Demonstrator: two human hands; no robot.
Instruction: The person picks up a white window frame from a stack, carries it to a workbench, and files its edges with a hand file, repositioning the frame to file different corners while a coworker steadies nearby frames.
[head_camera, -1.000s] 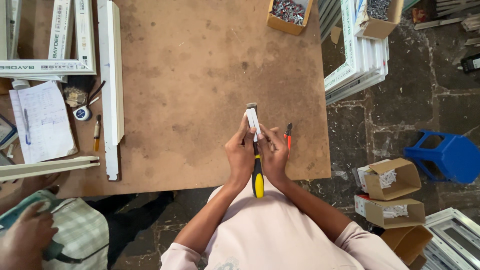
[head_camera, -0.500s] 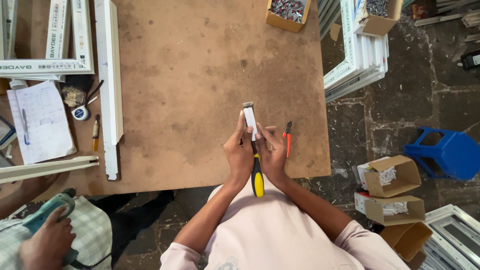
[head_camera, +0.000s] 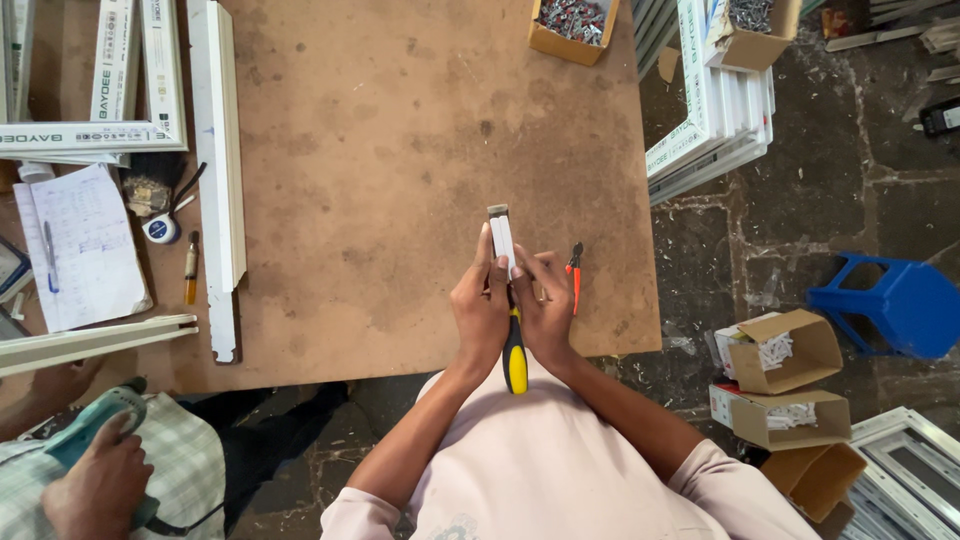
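My left hand (head_camera: 480, 305) grips a short white plastic piece (head_camera: 501, 238) with a grey end, held upright over the near edge of the brown board table (head_camera: 400, 130). My right hand (head_camera: 545, 310) holds a screwdriver with a yellow and black handle (head_camera: 514, 352); its tip is hidden between my hands, against the white piece. A small red-handled tool (head_camera: 575, 270) lies on the table just right of my right hand.
White profile strips (head_camera: 218, 150) and a frame (head_camera: 90, 135) lie at the table's left, beside a paper sheet (head_camera: 80, 250) and tape measure (head_camera: 160, 228). Cardboard boxes of hardware (head_camera: 570, 25) stand at the far edge. Another person's hand (head_camera: 95, 490) holds a teal power tool bottom left. A blue stool (head_camera: 890, 300) stands right.
My hands stay in place with the white piece and screwdriver; the piece has shifted slightly. The other person's hand with the teal tool has moved right, nearer the table.
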